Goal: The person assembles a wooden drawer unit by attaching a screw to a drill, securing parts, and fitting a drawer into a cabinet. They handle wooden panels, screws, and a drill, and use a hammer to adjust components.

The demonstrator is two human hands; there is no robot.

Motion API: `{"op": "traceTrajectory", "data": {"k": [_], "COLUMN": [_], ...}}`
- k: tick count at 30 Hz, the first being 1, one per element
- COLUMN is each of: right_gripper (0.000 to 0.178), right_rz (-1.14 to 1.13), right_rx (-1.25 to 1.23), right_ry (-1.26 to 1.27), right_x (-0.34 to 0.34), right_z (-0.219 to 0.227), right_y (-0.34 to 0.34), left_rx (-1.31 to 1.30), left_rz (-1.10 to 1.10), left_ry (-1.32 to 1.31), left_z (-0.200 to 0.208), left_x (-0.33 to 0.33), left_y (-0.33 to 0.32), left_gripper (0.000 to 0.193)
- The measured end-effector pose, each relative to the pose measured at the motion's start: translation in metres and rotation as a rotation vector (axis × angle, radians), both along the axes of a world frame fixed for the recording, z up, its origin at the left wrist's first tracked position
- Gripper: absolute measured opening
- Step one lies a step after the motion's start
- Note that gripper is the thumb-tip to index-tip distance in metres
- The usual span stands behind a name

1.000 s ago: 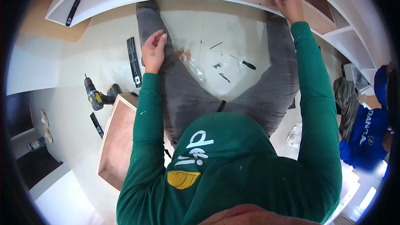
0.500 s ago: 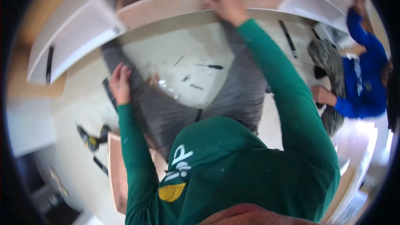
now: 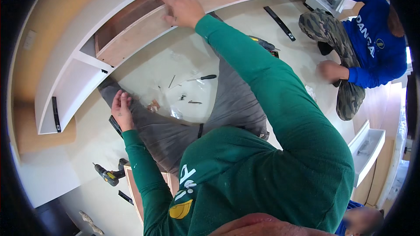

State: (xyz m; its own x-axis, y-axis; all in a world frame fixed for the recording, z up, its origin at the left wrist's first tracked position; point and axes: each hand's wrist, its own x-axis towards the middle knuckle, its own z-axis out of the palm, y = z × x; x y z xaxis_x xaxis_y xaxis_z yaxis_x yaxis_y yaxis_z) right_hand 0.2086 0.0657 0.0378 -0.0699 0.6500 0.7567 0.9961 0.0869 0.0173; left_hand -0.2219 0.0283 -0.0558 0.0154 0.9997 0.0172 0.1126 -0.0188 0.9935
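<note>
A pale wooden drawer (image 3: 140,34) sits in the opening of a long white cabinet (image 3: 64,78). My right hand (image 3: 185,9) reaches over the drawer's upper edge, fingers spread and palm down, holding nothing. Whether the palm rests on the edge is hard to tell. Beside my left thigh, my left hand (image 3: 122,110) is raised with its fingers curled together. Anything pinched there is too small to make out. On the floor between my legs lie a screwdriver (image 3: 207,77), a thin metal rod (image 3: 172,81), small dark screws (image 3: 182,97) and clear plastic scraps (image 3: 176,112).
A cordless drill (image 3: 106,175) lies at the left, near another wooden drawer (image 3: 132,188); a second drill (image 3: 262,42) is beyond my right arm. Black drawer slides (image 3: 280,24) lie about. At the right sits a co-worker in blue (image 3: 372,39); a white drawer (image 3: 367,150) stands nearby.
The view has swung, so the cabinet and drawer appear farther left. My right hand has gone from a closer curl at the drawer's edge to spread fingers. My left hand stays by my thigh.
</note>
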Motion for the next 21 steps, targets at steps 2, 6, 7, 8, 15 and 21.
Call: {"op": "traceTrajectory", "data": {"k": [2,6,7,8,15,21], "right_gripper": [0.063,0.062,0.06,0.059,0.055,0.06], "right_rz": [0.07,0.154,0.107,0.077,0.107,0.124], "right_rx": [0.014,-0.018,-0.049,-0.08,0.01,-0.116], "right_ry": [0.059,0.128,0.11,0.09,-0.068,-0.098], "right_x": [-0.004,-0.012,-0.011,-0.013,-0.002,-0.04], "right_z": [0.003,0.011,0.01,0.008,0.011,0.012], "right_y": [-0.008,-0.025,-0.022,-0.015,0.002,0.033], "left_rx": [-0.015,-0.012,-0.02,-0.029,0.049,-0.13], "left_rz": [-0.01,0.01,0.015,0.036,0.045,-0.019], "left_ry": [0.027,0.063,0.087,0.111,0.197,0.057], "left_z": [0.002,0.003,0.006,0.009,-0.035,-0.119], "left_x": [0.0,-0.008,-0.008,-0.014,0.001,0.018], "left_y": [-0.004,-0.006,-0.008,-0.007,0.027,0.023], "left_gripper": [0.044,0.045,0.046,0.046,0.04,0.041]}}
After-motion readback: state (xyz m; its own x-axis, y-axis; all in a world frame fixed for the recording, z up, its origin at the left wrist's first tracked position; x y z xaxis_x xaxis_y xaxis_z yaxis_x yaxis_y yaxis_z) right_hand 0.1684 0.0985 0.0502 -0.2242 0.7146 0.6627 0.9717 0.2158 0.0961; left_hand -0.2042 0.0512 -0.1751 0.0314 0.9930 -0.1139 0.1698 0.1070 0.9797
